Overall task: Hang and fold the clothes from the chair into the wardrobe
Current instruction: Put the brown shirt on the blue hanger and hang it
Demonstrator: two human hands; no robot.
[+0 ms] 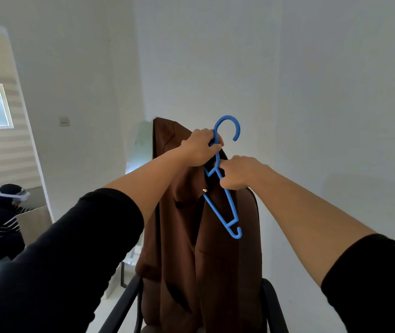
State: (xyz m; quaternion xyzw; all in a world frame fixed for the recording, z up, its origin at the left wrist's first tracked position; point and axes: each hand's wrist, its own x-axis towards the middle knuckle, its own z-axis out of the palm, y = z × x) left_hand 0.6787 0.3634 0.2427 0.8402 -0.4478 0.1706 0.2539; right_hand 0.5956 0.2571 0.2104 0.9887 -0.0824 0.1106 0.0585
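We hold a blue hanger (225,186) up before the white wall: our left hand (200,150) grips its neck under the hook, our right hand (238,173) clasps one arm. The brown garment (191,248) hangs from it, draping down between the chair's black armrests (122,304)

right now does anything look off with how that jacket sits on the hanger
Yes. The blue hanger is tilted steeply, with one arm pointing down and bare outside the brown jacket, so the jacket droops unevenly. The left hand grips it below the hook; the right hand holds the hanger's arm at the collar.
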